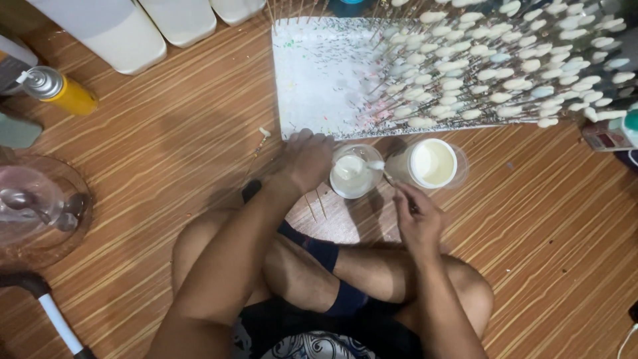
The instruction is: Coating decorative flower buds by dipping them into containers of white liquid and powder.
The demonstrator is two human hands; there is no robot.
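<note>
Small clear cup (355, 175): holds white liquid, stands on the wood-grain floor (166, 153) just in front of the seated person's crossed legs, touching the near edge of the white foam board (319, 73)

Thin stick (384, 170): white-coated tip over the small cup, shaft running down into the right hand

Right hand (417, 218): fingers pinched narrow around the stick's lower end, just right of the small cup

Left hand (308, 159): curled loosely, fingers bent against the small cup's left side, steadying it; knuckles near the board's edge

Larger clear cup (432, 163): filled with cream-white liquid, just beside the small cup on its right

Bare sticks (316, 203): two, lying on the floor below the left hand

Foam board: speckled with holes, its right half stuck with many tilted sticks carrying white coated tips (505, 60)

Loose stick with white tip (260, 141): on the floor, left of the board's corner

Yellow spray can (60, 89): lying at far left

White containers (133, 30): along the top edge

Clear dome lid (40, 209): at left edge
</note>
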